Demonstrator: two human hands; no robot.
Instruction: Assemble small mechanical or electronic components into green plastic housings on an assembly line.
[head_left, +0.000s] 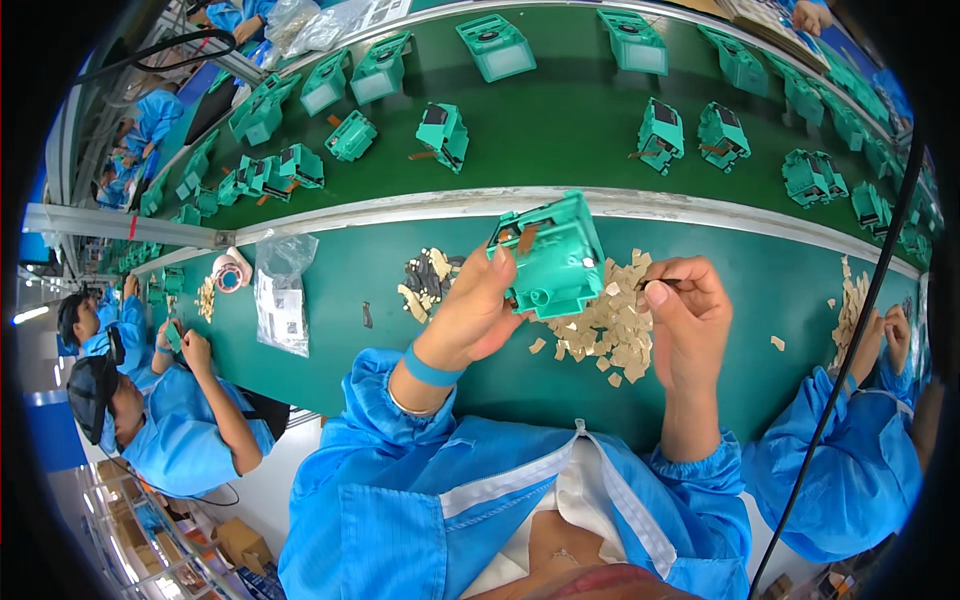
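Note:
My left hand (468, 312) grips a teal plastic housing (562, 262) by its left side, tilted and raised above the bench. A brown flexible strip (527, 238) shows at the housing's upper left. Just right of it, my right hand (692, 318) pinches a small thin dark piece (672, 283) between thumb and forefinger, apart from the housing. Exactly what this piece is, I cannot make out. Under and between the hands lies a heap of small beige squares (612, 335). Past my left wrist is a smaller pile of black and beige bits (425, 278).
A conveyor (560, 120) with several teal housings (497, 48) runs beyond a metal rail (690, 207). Left on the green bench (340, 370) are a clear plastic bag (283, 300) and a tape roll (231, 270). Co-workers in blue sit on both sides. A black cable (850, 360) hangs at right.

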